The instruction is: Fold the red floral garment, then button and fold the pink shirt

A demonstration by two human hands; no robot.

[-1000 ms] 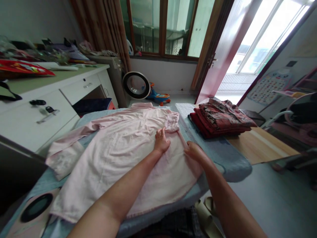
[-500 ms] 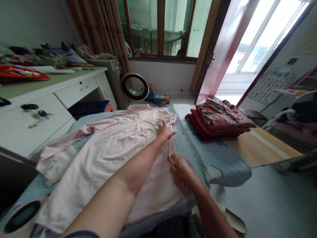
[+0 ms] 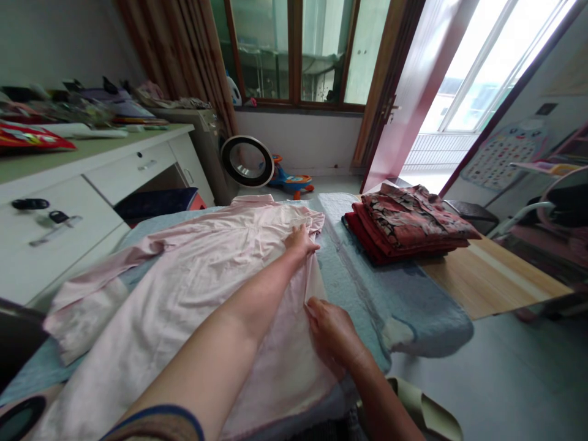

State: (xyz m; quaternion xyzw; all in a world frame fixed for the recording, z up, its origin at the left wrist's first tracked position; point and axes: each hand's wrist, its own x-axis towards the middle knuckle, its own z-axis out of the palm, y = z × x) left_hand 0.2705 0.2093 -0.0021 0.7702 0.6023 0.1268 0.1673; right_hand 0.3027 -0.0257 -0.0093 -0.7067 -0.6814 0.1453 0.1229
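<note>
A pale pink long-sleeved shirt (image 3: 197,288) lies spread over a table covered with a light blue cloth (image 3: 344,257). Its collar points to the far side and one sleeve stretches out to the left. My left hand (image 3: 301,242) reaches across to the shirt's right edge near the shoulder, its fingers closed on the bunched fabric. Closer to me, my right hand (image 3: 331,327) pinches the same edge lower down, lifting a narrow fold of cloth between thumb and fingers.
On the table's right side sits a stack of folded red patterned clothes (image 3: 413,223). A wooden board (image 3: 496,275) extends beyond it. To the left stands a white cabinet (image 3: 59,214) with a cluttered top; a round-doored appliance (image 3: 248,160) is behind the table.
My right hand has shifted slightly toward me and left along the shirt's edge. My left hand stays on the fabric, its fingers more curled. The view has moved slightly.
</note>
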